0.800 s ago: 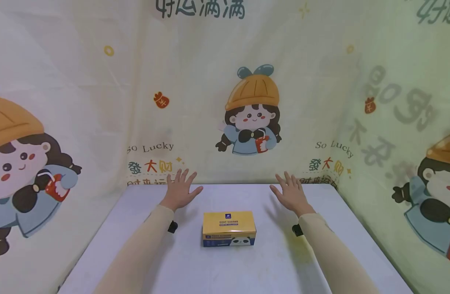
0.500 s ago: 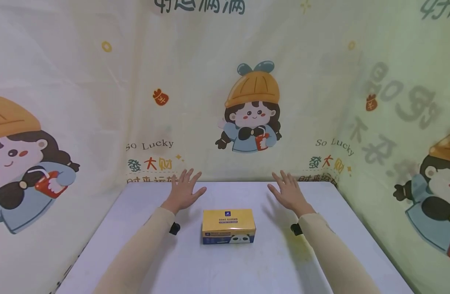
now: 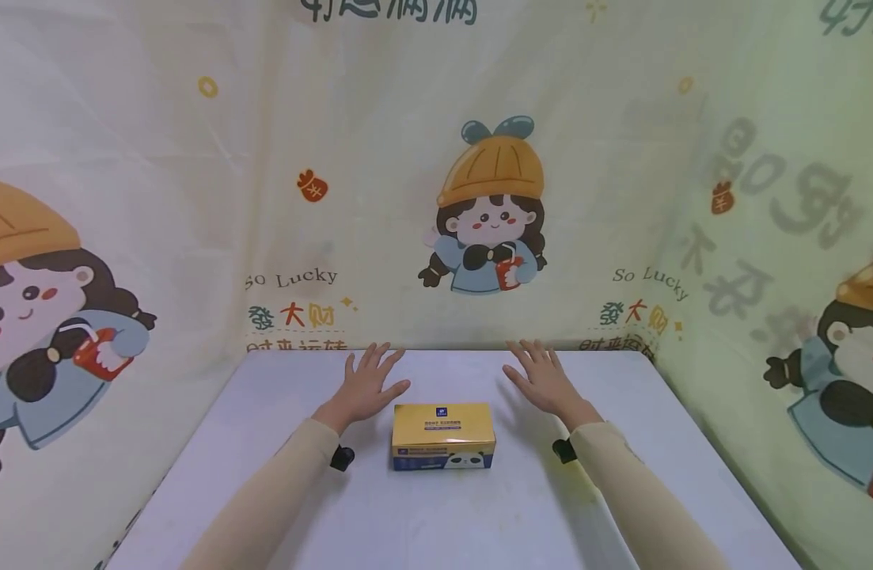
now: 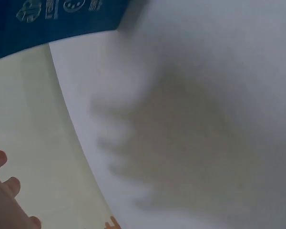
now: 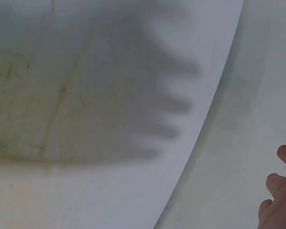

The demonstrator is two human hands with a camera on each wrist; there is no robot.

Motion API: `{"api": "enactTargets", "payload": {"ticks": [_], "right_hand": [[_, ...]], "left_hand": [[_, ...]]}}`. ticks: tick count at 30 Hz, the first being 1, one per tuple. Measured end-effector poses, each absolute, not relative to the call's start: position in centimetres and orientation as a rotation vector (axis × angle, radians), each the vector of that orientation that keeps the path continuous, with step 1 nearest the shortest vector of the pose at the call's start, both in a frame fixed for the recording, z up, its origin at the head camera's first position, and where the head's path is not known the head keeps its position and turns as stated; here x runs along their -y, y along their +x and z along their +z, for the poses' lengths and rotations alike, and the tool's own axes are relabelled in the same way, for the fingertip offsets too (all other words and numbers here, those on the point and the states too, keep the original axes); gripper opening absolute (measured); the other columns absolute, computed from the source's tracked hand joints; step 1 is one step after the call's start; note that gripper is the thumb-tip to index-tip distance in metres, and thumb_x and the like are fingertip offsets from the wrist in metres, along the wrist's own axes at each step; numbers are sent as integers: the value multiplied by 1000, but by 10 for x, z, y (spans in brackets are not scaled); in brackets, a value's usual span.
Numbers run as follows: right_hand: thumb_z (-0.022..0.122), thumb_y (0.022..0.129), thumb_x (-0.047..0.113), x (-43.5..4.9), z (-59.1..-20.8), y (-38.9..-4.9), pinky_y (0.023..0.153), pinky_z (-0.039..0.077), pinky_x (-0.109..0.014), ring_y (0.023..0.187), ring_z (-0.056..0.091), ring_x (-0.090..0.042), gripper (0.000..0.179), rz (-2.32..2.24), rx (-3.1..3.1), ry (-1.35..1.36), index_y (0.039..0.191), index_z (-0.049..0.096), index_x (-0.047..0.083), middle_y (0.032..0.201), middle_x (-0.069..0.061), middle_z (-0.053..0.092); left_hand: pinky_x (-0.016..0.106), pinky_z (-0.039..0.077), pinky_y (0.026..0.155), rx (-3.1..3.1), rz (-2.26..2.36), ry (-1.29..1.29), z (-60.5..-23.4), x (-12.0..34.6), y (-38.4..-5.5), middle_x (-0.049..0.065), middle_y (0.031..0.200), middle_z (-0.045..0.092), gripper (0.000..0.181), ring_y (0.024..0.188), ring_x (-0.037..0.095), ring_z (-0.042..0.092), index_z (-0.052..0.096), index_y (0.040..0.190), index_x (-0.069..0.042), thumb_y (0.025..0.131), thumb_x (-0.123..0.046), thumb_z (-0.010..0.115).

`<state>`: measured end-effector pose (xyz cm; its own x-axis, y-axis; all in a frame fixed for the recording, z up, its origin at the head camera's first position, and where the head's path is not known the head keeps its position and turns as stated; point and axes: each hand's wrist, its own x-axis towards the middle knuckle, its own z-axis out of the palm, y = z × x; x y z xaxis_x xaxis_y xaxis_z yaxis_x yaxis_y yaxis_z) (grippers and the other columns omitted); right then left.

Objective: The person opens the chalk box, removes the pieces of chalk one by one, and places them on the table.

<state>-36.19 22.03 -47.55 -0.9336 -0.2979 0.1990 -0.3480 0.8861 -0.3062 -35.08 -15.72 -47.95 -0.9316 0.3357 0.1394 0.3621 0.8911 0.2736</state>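
A yellow and blue cardboard box (image 3: 443,427) with a panda printed on its front lies on the white table, between the two arms. My left hand (image 3: 365,388), fingers spread, hovers beyond the box's left side and holds nothing. On the other side my right hand (image 3: 546,380) hovers beyond its right rear corner, fingers also spread and holding nothing. In the left wrist view a blue side of the box (image 4: 62,21) fills the top left, and fingertips (image 4: 12,186) show at the lower left. The right wrist view catches only fingertips (image 5: 276,183) at its right edge.
The white table (image 3: 436,522) ends at a back edge just behind the hands. Printed cloth curtains (image 3: 379,158) with cartoon figures hang behind it and along both sides. Yellowish stains (image 5: 62,90) mark the tabletop below the right hand. Each wrist carries a small black camera (image 3: 342,457).
Both hands have moved inward, closer to the box from either side, and a little lower. The box stays in place on the table; the head view has tilted slightly.
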Motion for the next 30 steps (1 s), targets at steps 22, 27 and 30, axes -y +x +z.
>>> {"api": "enactTargets", "payload": {"ticks": [22, 27, 30], "right_hand": [[42, 107, 59, -211, -504, -316, 118, 32, -65, 150, 39, -38, 64, 801, 3095, 655, 164, 32, 32, 165, -10, 38], [50, 101, 65, -210, -505, -308, 113, 39, -64, 140, 51, -34, 70, 844, 3099, 685, 162, 36, 33, 161, -6, 45], [60, 92, 73, -207, -504, -305, 110, 43, -63, 138, 54, -29, 81, 842, 3119, 688, 161, 38, 37, 158, -1, 48]], "left_hand": [[65, 32, 118, 2944, -1134, -532, -506, 159, -291, 6, 170, 28, 74, 156, 35, 27, 32, 163, -32, 100, -57, 60], [55, 49, 108, 2937, -1224, -572, -508, 157, -284, 4, 167, 34, 66, 150, 34, 39, 44, 157, -30, 98, -50, 67], [49, 52, 103, 2932, -1251, -601, -511, 157, -282, 2, 163, 40, 60, 145, 30, 45, 50, 152, -28, 98, -48, 68]]}}
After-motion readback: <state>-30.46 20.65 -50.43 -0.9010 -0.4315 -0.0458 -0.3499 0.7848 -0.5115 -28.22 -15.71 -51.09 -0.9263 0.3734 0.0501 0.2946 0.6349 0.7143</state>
